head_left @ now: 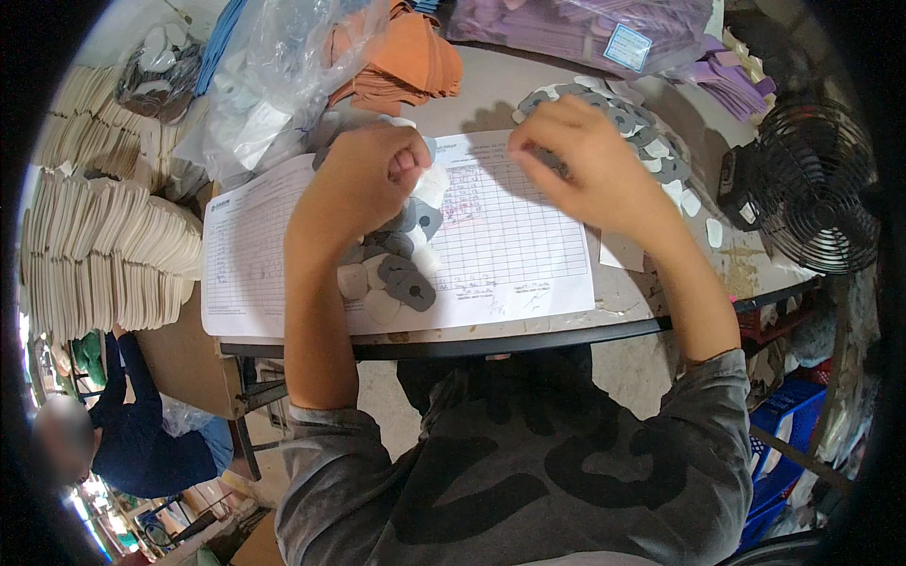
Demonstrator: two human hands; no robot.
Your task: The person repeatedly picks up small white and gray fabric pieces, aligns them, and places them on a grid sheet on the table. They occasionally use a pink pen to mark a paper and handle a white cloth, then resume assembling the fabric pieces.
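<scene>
1. I see the printed form [510, 236] lying flat on the table [528, 85], its long side running left to right; a black fan [819, 184] stands at the right.
2. My left hand [363, 179] is curled tight on a stack of grey pads [401, 269] over the form.
3. My right hand [580, 156] pinches into the grey heap [651, 132]; its hold is hidden.

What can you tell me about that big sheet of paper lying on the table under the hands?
The paper form is a large white sheet printed with a ruled grid, bearing handwriting and red marks. It lies flat on the table, its near edge along the table's edge. Small grey and white flat pieces lie on it; the left hand hovers above.
</scene>
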